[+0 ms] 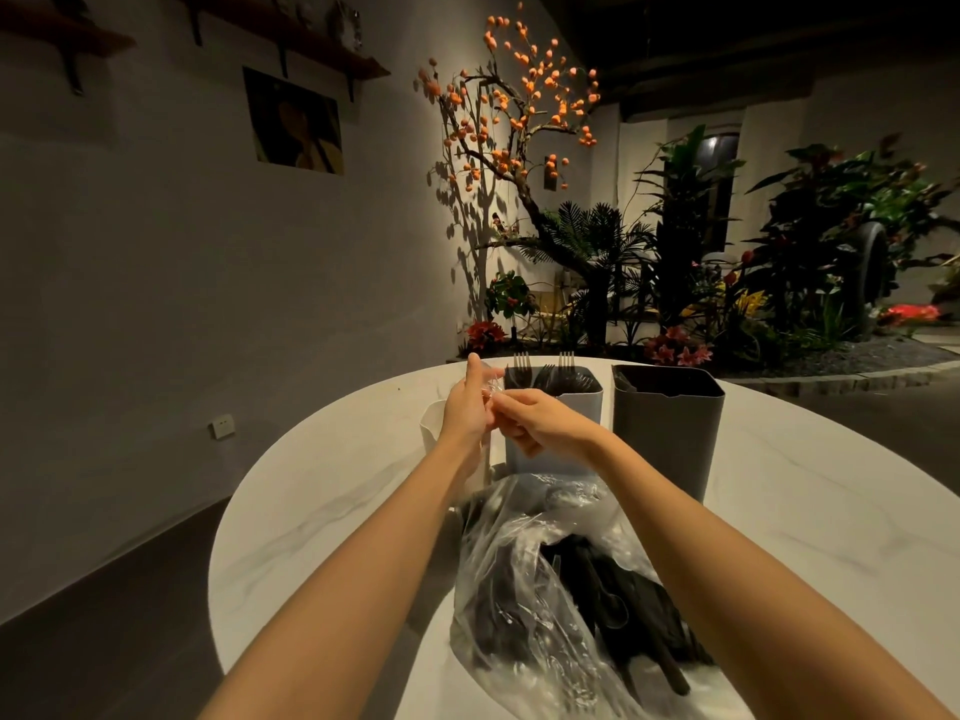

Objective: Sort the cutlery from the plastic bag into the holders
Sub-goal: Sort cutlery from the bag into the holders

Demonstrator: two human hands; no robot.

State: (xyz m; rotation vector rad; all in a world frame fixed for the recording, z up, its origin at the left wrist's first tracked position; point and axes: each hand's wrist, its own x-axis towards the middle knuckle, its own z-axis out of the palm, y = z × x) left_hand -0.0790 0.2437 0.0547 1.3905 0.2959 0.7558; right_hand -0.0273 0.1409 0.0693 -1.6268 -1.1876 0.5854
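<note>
orange-fruited tree (519, 122) | wall picture (296, 122) | shelf (332, 49) | plants (831, 241)

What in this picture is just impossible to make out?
All in the head view:
- What the left hand and right hand pinch between them: small, clear, glinting, covered by the fingers.
- White holder: mostly behind the left hand, contents unseen.
- Dark grey holder: inside too shadowed to see.
- Black cutlery in the plastic bag: types blurred by creased film; the bag is cut off at the bottom edge.
</note>
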